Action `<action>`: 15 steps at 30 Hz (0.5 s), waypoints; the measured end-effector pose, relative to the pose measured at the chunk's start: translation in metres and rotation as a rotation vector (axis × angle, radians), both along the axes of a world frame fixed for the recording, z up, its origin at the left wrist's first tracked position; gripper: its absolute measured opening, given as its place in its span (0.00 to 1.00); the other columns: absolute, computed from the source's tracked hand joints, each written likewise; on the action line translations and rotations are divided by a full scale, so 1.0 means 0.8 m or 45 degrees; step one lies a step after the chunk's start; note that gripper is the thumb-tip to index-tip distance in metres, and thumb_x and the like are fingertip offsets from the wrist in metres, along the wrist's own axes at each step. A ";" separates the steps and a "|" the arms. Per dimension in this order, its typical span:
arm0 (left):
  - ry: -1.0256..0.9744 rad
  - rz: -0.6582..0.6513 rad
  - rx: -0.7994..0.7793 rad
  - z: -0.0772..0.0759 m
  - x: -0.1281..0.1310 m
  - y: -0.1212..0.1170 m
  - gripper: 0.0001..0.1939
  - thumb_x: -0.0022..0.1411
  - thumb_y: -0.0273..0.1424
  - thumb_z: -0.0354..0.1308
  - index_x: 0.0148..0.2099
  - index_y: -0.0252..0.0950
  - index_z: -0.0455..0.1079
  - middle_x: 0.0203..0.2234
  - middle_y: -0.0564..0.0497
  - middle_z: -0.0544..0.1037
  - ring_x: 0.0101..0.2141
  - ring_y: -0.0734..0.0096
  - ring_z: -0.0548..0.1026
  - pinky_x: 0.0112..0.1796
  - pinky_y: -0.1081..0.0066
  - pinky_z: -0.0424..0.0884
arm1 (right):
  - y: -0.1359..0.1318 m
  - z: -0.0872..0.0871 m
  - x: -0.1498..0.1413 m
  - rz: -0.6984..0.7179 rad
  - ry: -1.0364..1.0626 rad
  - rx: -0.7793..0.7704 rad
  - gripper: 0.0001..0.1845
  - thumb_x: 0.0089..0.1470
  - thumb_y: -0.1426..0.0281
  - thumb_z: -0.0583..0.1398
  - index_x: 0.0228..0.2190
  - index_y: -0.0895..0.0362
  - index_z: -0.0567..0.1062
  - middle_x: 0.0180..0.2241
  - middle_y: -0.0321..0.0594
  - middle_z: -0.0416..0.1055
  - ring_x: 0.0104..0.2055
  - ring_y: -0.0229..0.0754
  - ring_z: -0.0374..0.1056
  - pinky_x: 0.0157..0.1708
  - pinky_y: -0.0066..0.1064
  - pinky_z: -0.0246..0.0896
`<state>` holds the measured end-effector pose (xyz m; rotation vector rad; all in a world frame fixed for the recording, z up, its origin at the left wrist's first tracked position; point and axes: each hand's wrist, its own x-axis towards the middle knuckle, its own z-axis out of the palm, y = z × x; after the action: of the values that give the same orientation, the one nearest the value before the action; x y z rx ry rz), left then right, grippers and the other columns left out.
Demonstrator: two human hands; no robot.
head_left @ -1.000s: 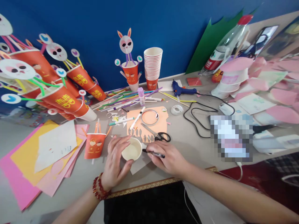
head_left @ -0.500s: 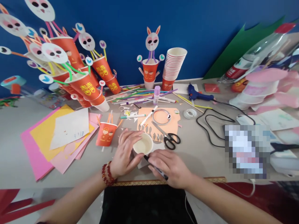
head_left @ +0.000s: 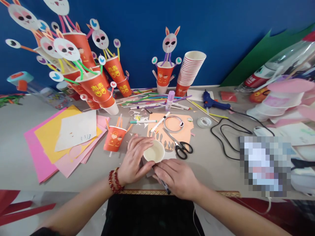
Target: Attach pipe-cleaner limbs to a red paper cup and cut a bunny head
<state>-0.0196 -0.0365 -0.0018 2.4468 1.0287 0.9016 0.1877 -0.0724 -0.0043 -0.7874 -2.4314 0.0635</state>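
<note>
Head view: holding a paper cup [head_left: 154, 153] upright on a white paper sheet [head_left: 171, 154], between curved fingers and thumb of the left hand [head_left: 133, 160]; pinching a pen [head_left: 166, 187] in the right hand [head_left: 177, 177], close by the cup's near side, with black-handled scissors [head_left: 185, 149] beyond.

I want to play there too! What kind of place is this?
It looks like a craft table, maybe in a workshop or at home; I can't tell which. You can see scissors, a glue gun and finished-looking cup rabbits.
</note>
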 end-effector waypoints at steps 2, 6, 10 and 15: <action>-0.002 -0.001 0.000 0.000 0.000 0.000 0.24 0.63 0.34 0.54 0.60 0.36 0.57 0.58 0.37 0.69 0.58 0.52 0.65 0.60 0.44 0.52 | -0.001 -0.001 0.006 -0.014 0.024 -0.021 0.05 0.62 0.73 0.58 0.38 0.59 0.73 0.32 0.44 0.79 0.34 0.45 0.75 0.32 0.36 0.68; -0.015 -0.011 0.006 0.000 0.000 0.001 0.24 0.63 0.33 0.55 0.60 0.36 0.57 0.58 0.37 0.69 0.58 0.52 0.65 0.60 0.44 0.52 | 0.002 0.002 0.021 -0.035 0.131 -0.135 0.03 0.62 0.73 0.58 0.39 0.57 0.72 0.32 0.42 0.79 0.34 0.43 0.75 0.34 0.34 0.70; -0.010 -0.005 0.004 0.000 0.000 0.001 0.24 0.62 0.32 0.55 0.60 0.37 0.57 0.58 0.37 0.69 0.58 0.52 0.65 0.60 0.44 0.52 | 0.015 0.003 0.039 -0.090 0.256 -0.234 0.04 0.62 0.73 0.57 0.39 0.56 0.72 0.31 0.42 0.79 0.34 0.43 0.76 0.34 0.33 0.71; -0.010 -0.002 0.015 0.000 0.001 0.001 0.24 0.63 0.33 0.54 0.60 0.38 0.56 0.58 0.38 0.69 0.58 0.51 0.65 0.60 0.45 0.53 | 0.033 -0.001 0.053 -0.190 0.299 -0.380 0.06 0.63 0.71 0.56 0.39 0.54 0.73 0.34 0.43 0.79 0.36 0.45 0.76 0.35 0.35 0.71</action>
<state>-0.0192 -0.0358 -0.0015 2.4520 1.0216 0.9184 0.2301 -0.0459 -0.0047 -1.0276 -2.1606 0.4444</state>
